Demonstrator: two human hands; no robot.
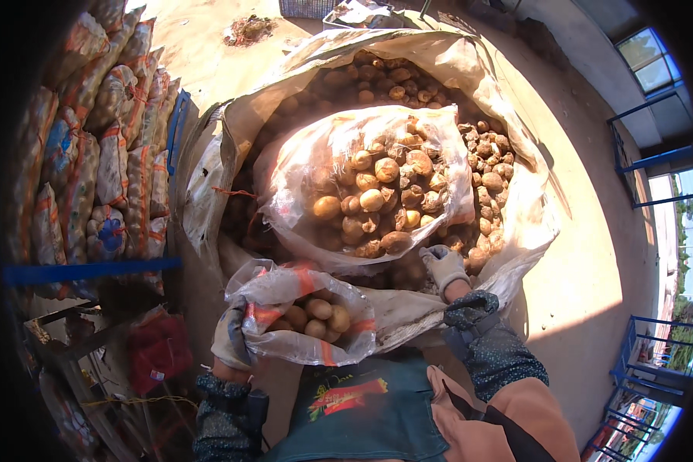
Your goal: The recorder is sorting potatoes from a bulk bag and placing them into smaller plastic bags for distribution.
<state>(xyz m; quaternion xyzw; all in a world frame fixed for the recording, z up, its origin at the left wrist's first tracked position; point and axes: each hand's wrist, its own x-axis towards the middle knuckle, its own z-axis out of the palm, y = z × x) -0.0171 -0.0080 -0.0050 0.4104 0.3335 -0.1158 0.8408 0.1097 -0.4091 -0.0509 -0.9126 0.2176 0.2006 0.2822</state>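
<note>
My left hand [232, 337], in a pale work glove, is closed on the rim of a clear plastic bag [353, 295] with orange stripes. Several round potatoes [317, 313] lie inside that bag. My right hand [443, 269], gloved in white with grey fingertips, reaches over the near right edge of a large white woven sack [548, 202]. Its fingers look stretched out, with nothing visible in them. Close to its fingertips lies a bigger clear bag [300, 165], on its side in the sack, with potatoes [372, 200] showing at its mouth. Darker, dirt-covered potatoes [494, 155] surround it.
Filled mesh bags [112, 173] are stacked at the left behind a blue rail [92, 270]. A red bag [159, 350] hangs below. Crates [308, 8] stand at the far edge on sandy ground [200, 46]. Blue metal frames [654, 165] stand at the right.
</note>
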